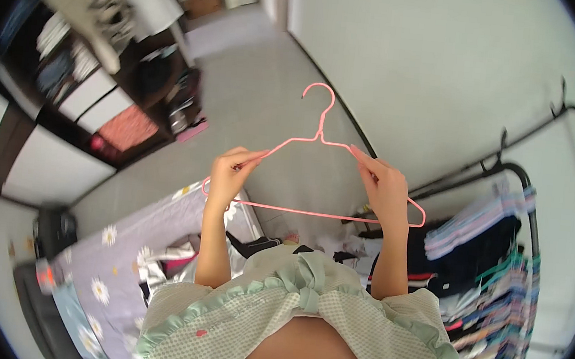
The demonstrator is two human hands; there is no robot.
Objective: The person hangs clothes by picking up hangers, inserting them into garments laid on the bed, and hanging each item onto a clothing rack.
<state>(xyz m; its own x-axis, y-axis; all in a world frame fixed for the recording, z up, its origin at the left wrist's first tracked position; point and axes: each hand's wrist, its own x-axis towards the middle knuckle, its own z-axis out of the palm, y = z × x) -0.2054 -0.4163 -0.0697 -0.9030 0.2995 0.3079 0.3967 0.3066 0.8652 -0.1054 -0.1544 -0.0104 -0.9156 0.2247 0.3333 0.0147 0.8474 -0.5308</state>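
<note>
A pink wire clothes hanger point(321, 125) is held up in front of me, its hook pointing away from my body and no garment on it. My left hand point(231, 174) pinches the hanger's left shoulder between thumb and fingers. On the opposite shoulder, my right hand point(383, 186) has the same kind of pinch. The hanger's straight lower bar passes by both wrists.
A bed with a daisy-print cover point(102, 265) lies at the lower left, with crumpled clothes point(175, 262) on it. To the right stands a black metal clothes rack point(532, 224) full of garments. An open wardrobe point(117, 163) is at the upper left, beside grey floor point(240, 81).
</note>
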